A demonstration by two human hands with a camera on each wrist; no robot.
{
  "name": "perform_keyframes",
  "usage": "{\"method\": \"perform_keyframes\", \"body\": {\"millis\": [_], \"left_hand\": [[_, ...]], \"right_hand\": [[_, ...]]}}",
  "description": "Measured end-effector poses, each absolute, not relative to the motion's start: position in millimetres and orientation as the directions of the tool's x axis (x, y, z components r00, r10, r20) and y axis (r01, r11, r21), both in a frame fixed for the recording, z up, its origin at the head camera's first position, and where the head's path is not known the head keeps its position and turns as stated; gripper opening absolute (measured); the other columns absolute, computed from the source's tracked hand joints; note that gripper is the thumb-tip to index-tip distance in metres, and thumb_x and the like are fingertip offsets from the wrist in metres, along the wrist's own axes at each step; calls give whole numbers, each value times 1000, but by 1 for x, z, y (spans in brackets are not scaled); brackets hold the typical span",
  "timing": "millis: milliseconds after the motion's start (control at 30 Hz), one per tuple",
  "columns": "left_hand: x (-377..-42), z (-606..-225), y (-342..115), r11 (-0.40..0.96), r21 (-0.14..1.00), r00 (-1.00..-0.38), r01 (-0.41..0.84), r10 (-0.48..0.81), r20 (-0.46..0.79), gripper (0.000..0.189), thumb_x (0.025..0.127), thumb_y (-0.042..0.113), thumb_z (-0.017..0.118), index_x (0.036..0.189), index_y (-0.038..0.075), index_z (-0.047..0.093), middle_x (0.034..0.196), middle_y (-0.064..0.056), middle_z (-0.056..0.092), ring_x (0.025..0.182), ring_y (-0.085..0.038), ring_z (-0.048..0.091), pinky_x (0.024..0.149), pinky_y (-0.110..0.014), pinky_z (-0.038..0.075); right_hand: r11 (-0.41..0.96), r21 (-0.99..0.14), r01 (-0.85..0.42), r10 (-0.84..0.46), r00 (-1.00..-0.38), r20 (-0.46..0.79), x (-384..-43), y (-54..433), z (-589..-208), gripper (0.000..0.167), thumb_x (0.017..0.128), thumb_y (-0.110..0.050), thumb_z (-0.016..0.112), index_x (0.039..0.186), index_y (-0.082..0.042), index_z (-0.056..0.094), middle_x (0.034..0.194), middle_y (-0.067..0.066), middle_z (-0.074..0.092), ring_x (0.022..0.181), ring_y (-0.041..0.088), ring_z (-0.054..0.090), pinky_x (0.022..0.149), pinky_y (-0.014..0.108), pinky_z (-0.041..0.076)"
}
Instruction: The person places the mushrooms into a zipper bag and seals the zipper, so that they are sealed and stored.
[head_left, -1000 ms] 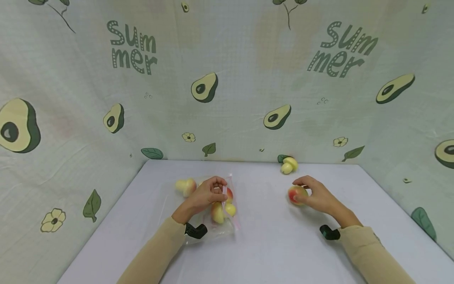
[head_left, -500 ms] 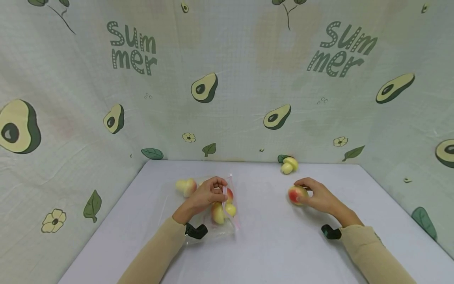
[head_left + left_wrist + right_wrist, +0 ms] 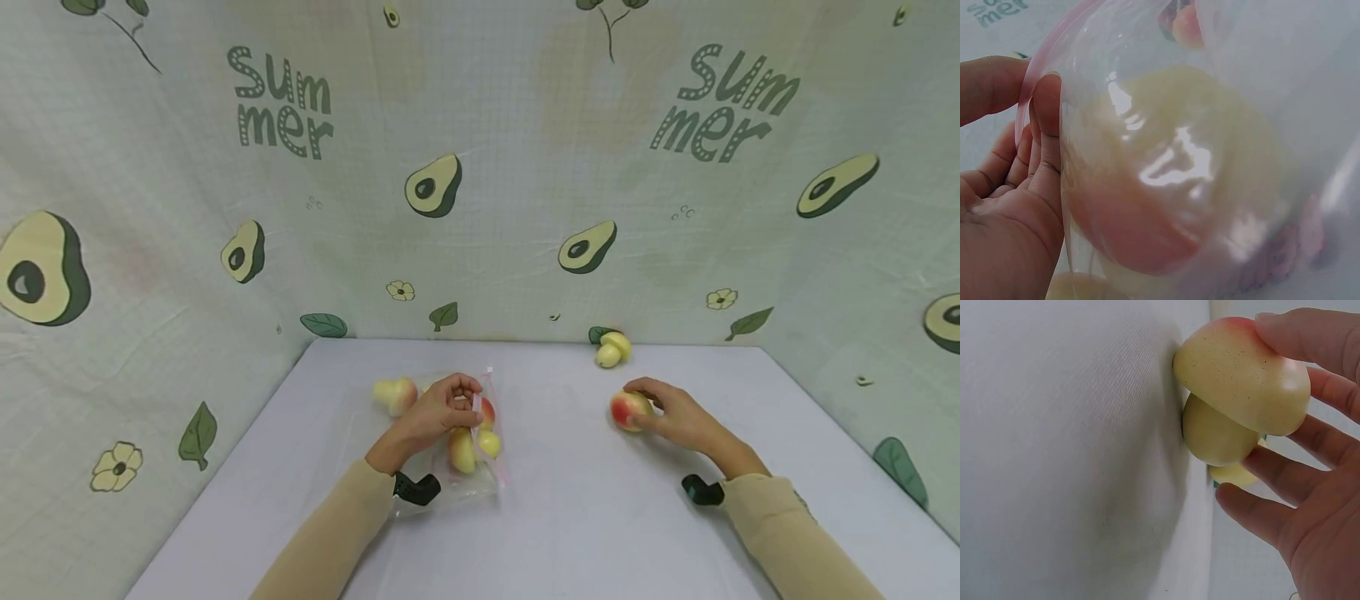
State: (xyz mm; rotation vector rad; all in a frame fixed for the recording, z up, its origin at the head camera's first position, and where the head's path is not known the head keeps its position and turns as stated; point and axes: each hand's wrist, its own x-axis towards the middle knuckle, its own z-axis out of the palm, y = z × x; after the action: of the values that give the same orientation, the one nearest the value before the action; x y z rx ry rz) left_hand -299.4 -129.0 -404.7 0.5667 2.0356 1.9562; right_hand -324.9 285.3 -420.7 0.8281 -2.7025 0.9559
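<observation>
Red-capped mushroom (image 3: 626,410) — at the right side of the white table (image 3: 558,492), in the right hand (image 3: 678,417). It lies on its side, long axis roughly along the tabletop; the red of the cap faces left, toward the bag. From the right wrist, the pale stem runs away from the thumb, under the fingers; contact with the table cannot be confirmed.

Right grip: partly closed, thumb on the cap, fingers curled behind cap and stem, little finger standing off.

Left hand (image 3: 429,419) pinches the pink-edged rim of the clear zip bag (image 3: 480,482) between thumb and fingers, lifting that rim. Mouth faces right, toward the mushroom. Several pieces lie inside, including a peach-and-yellow mushroom (image 3: 461,451) and a small yellow piece (image 3: 489,443).

Edges and room: bare table spans the stretch between bag mouth and held mushroom. Yellow mushroom (image 3: 614,349) sits near the back edge, beneath the printed curtain (image 3: 510,275) — beyond the right hand. Table's right edge is well apart from that hand.
</observation>
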Motion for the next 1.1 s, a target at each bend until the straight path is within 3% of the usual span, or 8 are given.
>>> {"method": "perform_keyframes", "body": {"millis": [333,600,767,967,1100], "left_hand": [[-300,-403,-128,9,996,-897,87,435,74,47,79,-8,68,118,-13,43,96,-15,45,74,-11,48,62,-20,45],[-300,-405,-128,8,997,-895,82,441,70,47,79,-9,68,118,-13,43,93,-9,46,73,-10,48,62,-19,44],[-300,-405,-128,14,996,-894,87,443,72,47,79,-8,68,118,-13,43,93,-12,47,73,-11,47,61,-20,43],[-299,-404,-128,6,995,-887,97,453,84,49,80,-8,68,120,-14,41,96,-13,46,71,-11,44,60,-20,42],[-298,-403,-128,2,995,-886,102,455,90,49,80,-8,67,120,-14,40,95,-10,46,71,-12,44,61,-20,42]], "right_hand": [[613,-576,-541,-476,-835,276,-323,281,-420,49,83,-7,72,127,1,54,127,18,55,118,35,49,91,47,47],[593,-575,-563,-494,-819,291,-324,272,-422,42,83,-23,75,116,-5,56,114,7,59,111,32,53,86,45,50],[566,-600,-566,-513,-811,281,-323,265,-423,47,82,-22,76,121,-5,56,118,9,59,110,31,54,85,45,50],[583,-574,-575,-528,-805,271,-321,261,-424,54,81,-18,77,127,-1,53,123,14,58,110,32,55,83,43,51],[600,-543,-588,-522,-802,291,-319,257,-424,54,80,-23,77,126,-3,56,119,9,60,105,25,57,78,38,52]]}}
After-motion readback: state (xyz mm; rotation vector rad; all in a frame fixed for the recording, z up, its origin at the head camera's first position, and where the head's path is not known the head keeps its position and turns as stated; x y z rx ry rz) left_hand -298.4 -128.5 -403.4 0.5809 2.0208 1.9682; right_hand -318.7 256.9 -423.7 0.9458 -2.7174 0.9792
